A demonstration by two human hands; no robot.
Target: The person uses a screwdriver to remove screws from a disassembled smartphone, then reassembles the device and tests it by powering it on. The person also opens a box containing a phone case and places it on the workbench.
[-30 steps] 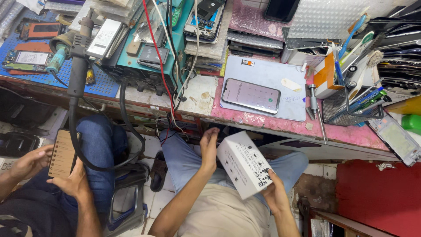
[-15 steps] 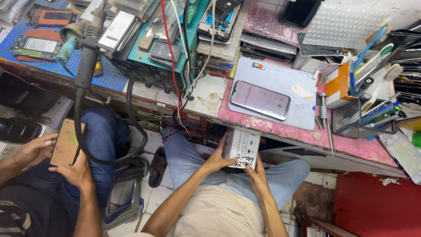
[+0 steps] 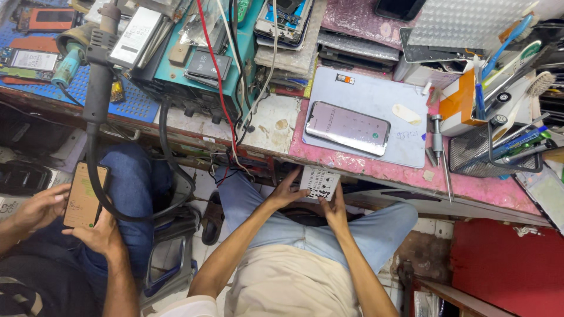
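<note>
From the head camera we saw both our hands at the front edge of the bench (image 3: 270, 126), down below its pink mat (image 3: 376, 167), gripping a small white box (image 3: 318, 183) with black print. Our left hand (image 3: 286, 192) had its fingers curled on the box's left side; our right hand (image 3: 335, 210) pressed up against its lower right corner, fingers closed on it — the box sat between the two, just under the bench edge and above our lap in pale jeans. Up on the bench, a phone (image 3: 348, 127) lay face up, screen lit, on a grey pad (image 3: 376, 97), and a screwdriver (image 3: 439, 147) rested just right of the pad. A wire basket (image 3: 470, 159) with pens stood further right, near an orange box (image 3: 455, 103). To the left stood a teal power unit (image 3: 176, 76) with a red lead (image 3: 214, 70) trailing down over the bench edge, and a blue mat (image 3: 126, 103) beyond it. At far left another person's hands (image 3: 64, 217) held a brown phone (image 3: 84, 195) — well apart from our box.
</note>
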